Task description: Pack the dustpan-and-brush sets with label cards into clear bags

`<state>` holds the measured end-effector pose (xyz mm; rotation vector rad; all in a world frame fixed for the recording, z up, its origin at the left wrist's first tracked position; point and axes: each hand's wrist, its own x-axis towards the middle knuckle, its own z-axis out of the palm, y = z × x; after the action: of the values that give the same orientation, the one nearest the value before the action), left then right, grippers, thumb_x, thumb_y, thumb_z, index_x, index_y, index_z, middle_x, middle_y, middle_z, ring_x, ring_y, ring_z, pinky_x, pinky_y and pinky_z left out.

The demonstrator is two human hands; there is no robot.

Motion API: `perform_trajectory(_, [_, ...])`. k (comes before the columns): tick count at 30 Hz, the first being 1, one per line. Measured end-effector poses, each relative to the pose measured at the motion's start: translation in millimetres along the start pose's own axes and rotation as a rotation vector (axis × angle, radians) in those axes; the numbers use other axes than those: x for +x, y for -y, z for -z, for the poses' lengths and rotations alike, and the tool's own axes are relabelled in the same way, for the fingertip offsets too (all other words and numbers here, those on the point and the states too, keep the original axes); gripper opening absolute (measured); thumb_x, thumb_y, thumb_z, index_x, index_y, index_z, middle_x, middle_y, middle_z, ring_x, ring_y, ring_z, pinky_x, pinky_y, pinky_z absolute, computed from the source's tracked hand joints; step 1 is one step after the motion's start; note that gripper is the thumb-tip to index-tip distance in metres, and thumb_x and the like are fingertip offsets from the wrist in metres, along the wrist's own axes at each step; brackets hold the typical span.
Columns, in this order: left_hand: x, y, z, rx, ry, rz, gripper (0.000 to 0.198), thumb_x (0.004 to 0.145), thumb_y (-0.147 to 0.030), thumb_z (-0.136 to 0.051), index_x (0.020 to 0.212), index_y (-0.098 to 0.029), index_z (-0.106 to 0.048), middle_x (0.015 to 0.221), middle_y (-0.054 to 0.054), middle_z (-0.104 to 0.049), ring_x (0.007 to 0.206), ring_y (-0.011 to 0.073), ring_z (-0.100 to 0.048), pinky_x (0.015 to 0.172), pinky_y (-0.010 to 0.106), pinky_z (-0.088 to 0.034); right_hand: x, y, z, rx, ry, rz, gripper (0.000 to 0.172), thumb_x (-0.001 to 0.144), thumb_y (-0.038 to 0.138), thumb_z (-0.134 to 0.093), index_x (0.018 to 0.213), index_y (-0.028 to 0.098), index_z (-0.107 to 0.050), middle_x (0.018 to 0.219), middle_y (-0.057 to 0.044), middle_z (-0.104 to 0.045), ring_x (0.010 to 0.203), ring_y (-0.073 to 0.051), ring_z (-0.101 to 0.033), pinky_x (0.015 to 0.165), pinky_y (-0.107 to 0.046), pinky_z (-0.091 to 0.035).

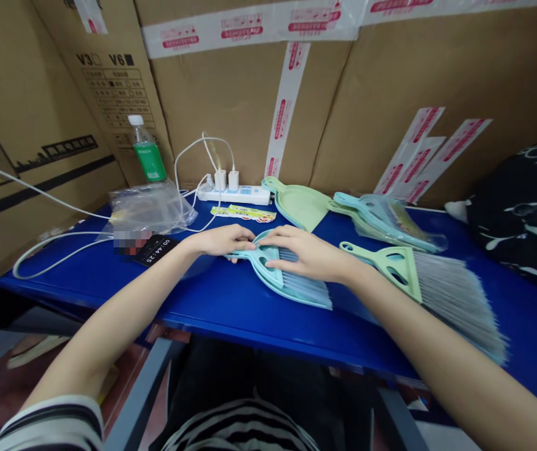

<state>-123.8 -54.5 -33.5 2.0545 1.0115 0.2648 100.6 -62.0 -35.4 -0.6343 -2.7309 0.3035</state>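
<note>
A light blue hand brush with grey bristles lies in a light blue dustpan [291,289] on the blue table [230,307]. My left hand [224,240] closes its fingers on the handle end of this set. My right hand [308,254] rests on top of the brush head, fingers pressed down on it. A green brush [430,282] with long grey bristles lies just right of my right wrist.
A green dustpan [301,203] and a wrapped brush set [385,219] lie behind. A power strip [235,193] with chargers, a green-labelled bottle [146,150], clear plastic bags [148,210] and white cables sit at the back left. Cardboard boxes wall the table. A dark bag [526,207] sits right.
</note>
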Motion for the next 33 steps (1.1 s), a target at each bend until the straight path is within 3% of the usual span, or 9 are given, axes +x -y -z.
perform_trajectory(4, [0.2,0.0,-0.2,0.028,-0.005,-0.026,0.024,0.088,-0.037,-0.053,0.092,-0.013,-0.058,0.059,-0.006,-0.053,0.047,0.0069,-0.047,0.050,0.020,-0.037,0.3,3.1,-2.6,0.022,0.004,-0.005,0.034,0.090,0.030,-0.051,0.120,0.019,-0.063,0.117,-0.012,-0.064,0.111,-0.024,-0.057,0.094,-0.044,-0.046])
perform_trajectory(22, [0.6,2.0,0.6,0.104,-0.009,-0.033,0.024,0.084,-0.036,-0.052,0.092,-0.013,-0.056,0.062,-0.004,-0.054,0.054,0.0094,-0.046,0.053,0.022,-0.035,0.2,6.6,-4.7,-0.081,0.005,0.014,0.028,0.089,0.032,-0.054,0.113,0.020,-0.063,0.112,-0.010,-0.064,0.104,-0.023,-0.059,0.090,-0.042,-0.048])
perform_trajectory(28, [-5.4,-3.7,6.7,0.212,-0.011,0.037,0.023,0.085,-0.033,-0.050,0.093,-0.014,-0.058,0.066,-0.003,-0.055,0.058,0.0099,-0.045,0.056,0.022,-0.035,-1.7,9.9,13.8,-0.349,-0.032,-0.235,0.019,0.088,0.021,-0.051,0.104,0.017,-0.062,0.105,-0.013,-0.065,0.103,-0.026,-0.059,0.081,-0.037,-0.049])
perform_trajectory(33, [-13.5,-10.1,10.1,0.290,-0.031,0.096,0.020,0.084,-0.031,-0.047,0.088,-0.016,-0.059,0.065,-0.003,-0.055,0.059,0.0101,-0.045,0.058,0.022,-0.034,-5.9,1.9,25.6,-0.497,0.115,-0.452,0.019,0.087,0.014,-0.050,0.101,0.015,-0.064,0.102,-0.014,-0.066,0.097,-0.027,-0.063,0.074,-0.034,-0.049])
